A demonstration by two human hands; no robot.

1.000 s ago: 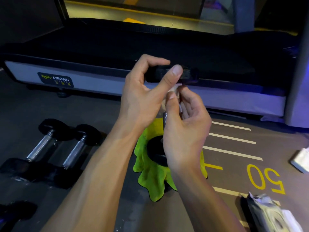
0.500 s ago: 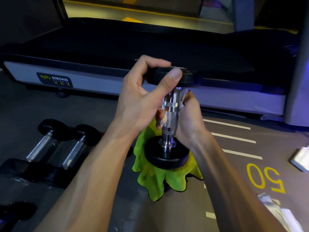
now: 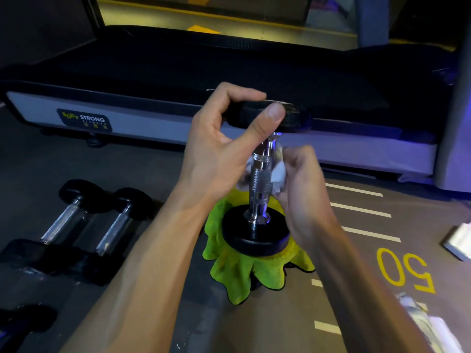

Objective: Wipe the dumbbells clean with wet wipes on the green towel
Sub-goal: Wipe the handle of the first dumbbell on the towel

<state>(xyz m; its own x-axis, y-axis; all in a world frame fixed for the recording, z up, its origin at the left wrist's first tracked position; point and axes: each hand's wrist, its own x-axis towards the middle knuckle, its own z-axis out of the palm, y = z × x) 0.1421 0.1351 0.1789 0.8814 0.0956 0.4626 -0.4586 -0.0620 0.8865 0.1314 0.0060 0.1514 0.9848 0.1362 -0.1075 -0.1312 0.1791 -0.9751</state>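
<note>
On the green towel (image 3: 244, 271), near the middle of the floor, a dumbbell (image 3: 260, 179) stands upright on its lower black plate. The left hand (image 3: 219, 143) grips the upper plate's rim between curled fingers and thumb. The right hand (image 3: 300, 179) curls round a white wet wipe (image 3: 277, 174), pressing it against the knurled chrome handle. Two more dumbbells (image 3: 84, 225) lie side by side to the left. A treadmill (image 3: 153, 118) spans the far side.
</note>
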